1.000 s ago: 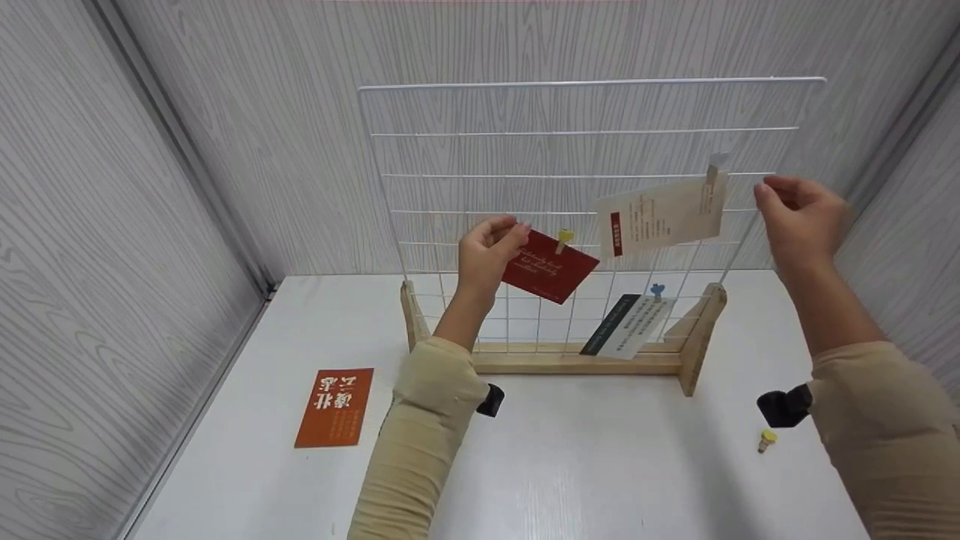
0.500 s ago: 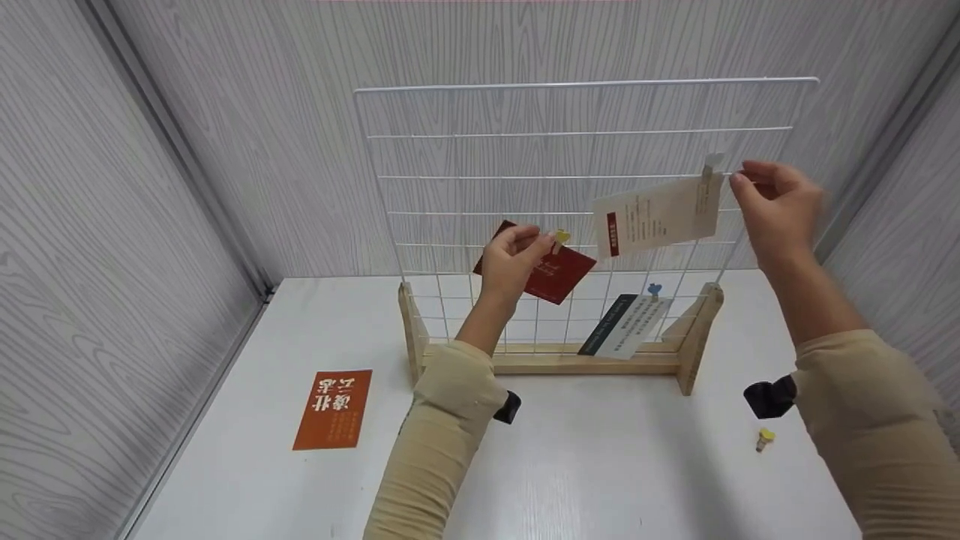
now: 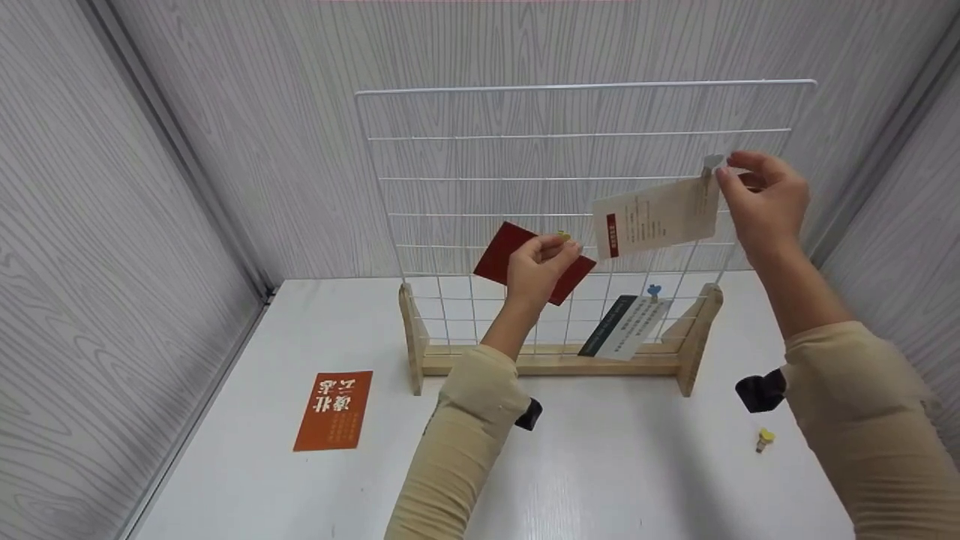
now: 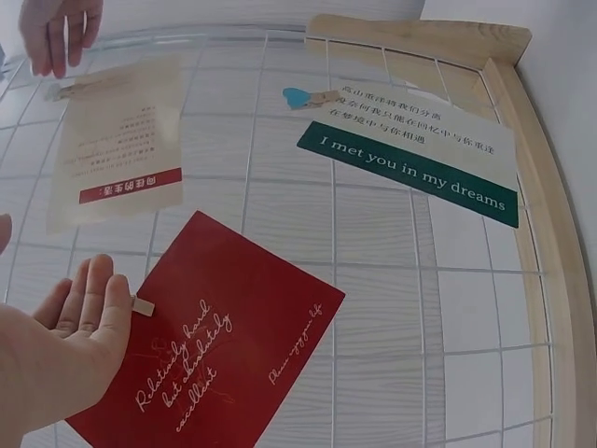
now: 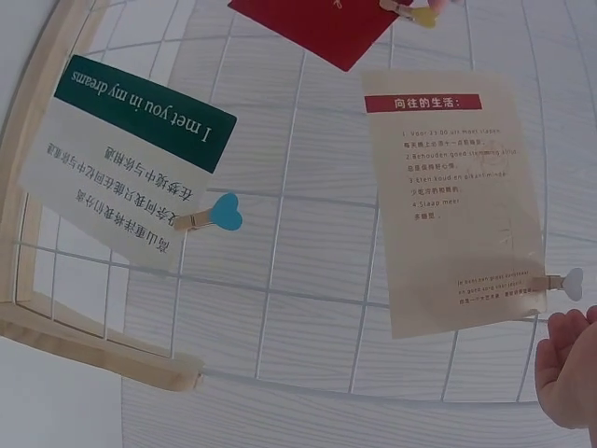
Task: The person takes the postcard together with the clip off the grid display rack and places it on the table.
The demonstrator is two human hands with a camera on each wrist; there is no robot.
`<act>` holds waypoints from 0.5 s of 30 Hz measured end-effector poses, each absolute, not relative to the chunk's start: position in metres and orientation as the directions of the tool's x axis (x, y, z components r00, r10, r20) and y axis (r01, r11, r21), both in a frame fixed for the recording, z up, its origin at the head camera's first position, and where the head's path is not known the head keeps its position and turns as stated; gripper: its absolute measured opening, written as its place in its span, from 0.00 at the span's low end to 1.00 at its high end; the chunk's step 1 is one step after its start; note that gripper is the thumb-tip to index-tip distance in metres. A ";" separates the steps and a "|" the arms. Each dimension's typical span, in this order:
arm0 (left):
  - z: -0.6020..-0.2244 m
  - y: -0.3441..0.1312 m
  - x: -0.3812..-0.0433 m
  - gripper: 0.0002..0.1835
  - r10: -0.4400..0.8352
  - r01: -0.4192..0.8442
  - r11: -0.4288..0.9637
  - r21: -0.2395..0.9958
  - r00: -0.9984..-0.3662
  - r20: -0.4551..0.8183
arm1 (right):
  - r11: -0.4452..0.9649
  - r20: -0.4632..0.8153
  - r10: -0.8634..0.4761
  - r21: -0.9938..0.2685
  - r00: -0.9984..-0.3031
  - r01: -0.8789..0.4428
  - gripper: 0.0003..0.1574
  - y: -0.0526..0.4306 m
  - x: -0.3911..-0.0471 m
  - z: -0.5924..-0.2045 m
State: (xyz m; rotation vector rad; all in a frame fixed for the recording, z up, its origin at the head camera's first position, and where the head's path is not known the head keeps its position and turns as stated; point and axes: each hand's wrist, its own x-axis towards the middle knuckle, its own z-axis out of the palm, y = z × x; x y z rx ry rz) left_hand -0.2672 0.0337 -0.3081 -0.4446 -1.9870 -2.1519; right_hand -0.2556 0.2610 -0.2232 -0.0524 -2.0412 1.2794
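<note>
My left hand (image 3: 536, 274) is over the red card (image 3: 499, 251), its fingertips right at the yellow heart clip (image 5: 424, 16). In the left wrist view the thumb stands apart from the fingers (image 4: 93, 294), and only the clip's wooden end shows. My right hand (image 3: 769, 199) is beside the white heart clip (image 5: 572, 284) on the cream card (image 5: 448, 215), thumb and fingers apart, with a small gap to the clip in the right wrist view. Both cards hang tilted on the white wire grid (image 3: 585, 86).
A green-and-white card (image 3: 626, 328) hangs lower on the grid by a blue heart clip (image 5: 226, 213). The grid stands in a wooden base (image 3: 585, 367). An orange card (image 3: 334, 411) lies on the table at left, and a loose yellow clip (image 3: 764, 439) at right.
My left hand has moved right across the red card from its left corner to the yellow clip. My right hand has moved left and up to the white clip.
</note>
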 end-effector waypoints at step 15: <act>-0.323 0.052 -0.268 0.22 0.094 0.305 -0.085 0.949 -0.945 0.312 | 0.542 0.542 0.348 -0.782 -0.764 -0.308 0.19 0.259 -0.258 -0.219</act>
